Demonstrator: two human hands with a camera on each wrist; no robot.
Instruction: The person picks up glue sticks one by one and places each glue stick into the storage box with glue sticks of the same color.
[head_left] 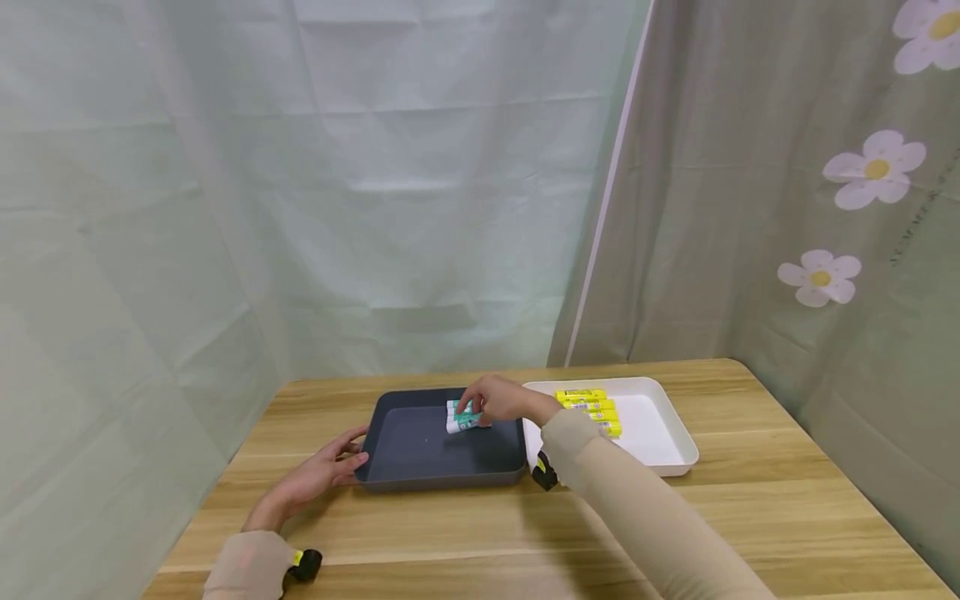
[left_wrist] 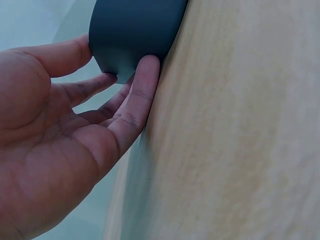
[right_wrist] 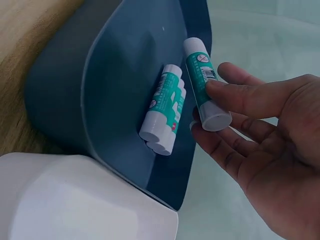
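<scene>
My right hand (head_left: 504, 397) is above the right half of the dark grey tray (head_left: 412, 446). Between thumb and fingers it pinches a green-and-white glue stick (right_wrist: 201, 75), its clear-capped end towards the palm in the right wrist view. Several more green-and-white glue sticks (right_wrist: 162, 102) lie side by side on the tray floor, close below the held one. At the tray's near left corner is my left hand (head_left: 322, 471), its fingertips (left_wrist: 148, 67) against the outside of the wall, low by the table in the left wrist view. That hand's fingers are spread and fairly straight.
A white tray (head_left: 663, 433) adjoins the dark one on the right, with several yellow labelled sticks (head_left: 600, 407) in a row on its left part. Both trays stand on a wooden table (head_left: 450, 542). Curtains (head_left: 420, 208) hang behind the table, flower-printed at right.
</scene>
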